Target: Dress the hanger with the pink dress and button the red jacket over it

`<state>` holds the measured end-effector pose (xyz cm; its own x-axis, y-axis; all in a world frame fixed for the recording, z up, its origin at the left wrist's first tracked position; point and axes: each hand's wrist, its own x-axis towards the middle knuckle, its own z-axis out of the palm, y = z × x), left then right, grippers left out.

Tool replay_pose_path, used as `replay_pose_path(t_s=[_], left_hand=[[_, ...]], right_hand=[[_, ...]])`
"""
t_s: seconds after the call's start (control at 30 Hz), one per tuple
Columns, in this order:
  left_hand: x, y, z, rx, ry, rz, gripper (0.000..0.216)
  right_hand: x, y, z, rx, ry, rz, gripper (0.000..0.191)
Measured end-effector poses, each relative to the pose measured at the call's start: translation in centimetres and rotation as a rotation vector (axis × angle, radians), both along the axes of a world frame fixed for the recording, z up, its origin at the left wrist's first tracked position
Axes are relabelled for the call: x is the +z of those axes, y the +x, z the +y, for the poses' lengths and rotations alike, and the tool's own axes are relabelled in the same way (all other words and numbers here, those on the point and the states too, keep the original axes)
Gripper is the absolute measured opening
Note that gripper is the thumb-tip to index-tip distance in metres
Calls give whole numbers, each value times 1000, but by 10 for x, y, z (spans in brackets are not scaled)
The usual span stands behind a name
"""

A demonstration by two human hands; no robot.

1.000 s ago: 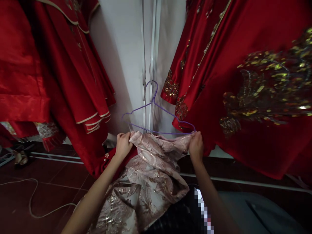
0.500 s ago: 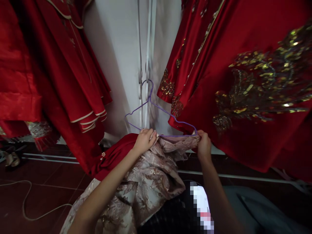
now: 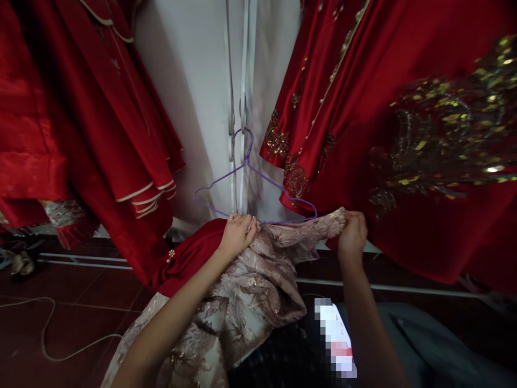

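Observation:
A pale pink brocade garment [image 3: 250,291] with a shiny leaf pattern lies bunched in front of me. My left hand [image 3: 237,233] grips its top edge together with the bottom bar of a thin purple wire hanger [image 3: 250,178]. My right hand [image 3: 353,235] pinches the garment's other top corner, just past the hanger's right end. The hanger's hook rests on a white vertical rail [image 3: 238,102] against the wall. A red cloth [image 3: 189,256] lies under the pink fabric by my left wrist.
Red satin garments [image 3: 100,118] hang at the left. Red gowns with gold sequin embroidery [image 3: 424,140] hang at the right. A white cord [image 3: 48,334] lies on the dark red tiled floor. White floor rails [image 3: 89,260] run along the wall's base.
My left hand slid right along the garment's top edge toward the hanger's middle. My right hand pulled the fabric's corner outward to the right, off the hanger's end.

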<state>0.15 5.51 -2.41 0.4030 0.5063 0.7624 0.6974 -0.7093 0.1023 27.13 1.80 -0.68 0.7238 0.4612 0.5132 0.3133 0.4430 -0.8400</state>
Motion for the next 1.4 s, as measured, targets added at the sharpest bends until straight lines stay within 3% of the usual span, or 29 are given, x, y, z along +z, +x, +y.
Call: replay_pose_path(t_s=[0.53, 0.8, 0.97, 1.13, 1.3, 1.33, 1.4], left_hand=[[2, -3, -6, -15, -21, 29, 24], [8, 13, -10, -46, -147, -3, 26], [18, 39, -9, -81, -250, -1, 29], [29, 43, -9, -213, -369, -5, 34], [38, 19, -4, -400, -364, -119, 33], [36, 5, 0, -377, -345, -161, 32], [27, -36, 10, -183, -299, -235, 30]], right_hand=[[1, -1, -2, -88, -13, -165, 22], [46, -34, 11, -184, -55, -700, 30], [57, -48, 34, -117, -210, -833, 30], [67, -44, 44, -102, -274, -943, 36], [77, -39, 48, -71, -222, -936, 39], [78, -37, 48, -70, -204, -927, 38], [81, -33, 48, -83, -172, -918, 36]])
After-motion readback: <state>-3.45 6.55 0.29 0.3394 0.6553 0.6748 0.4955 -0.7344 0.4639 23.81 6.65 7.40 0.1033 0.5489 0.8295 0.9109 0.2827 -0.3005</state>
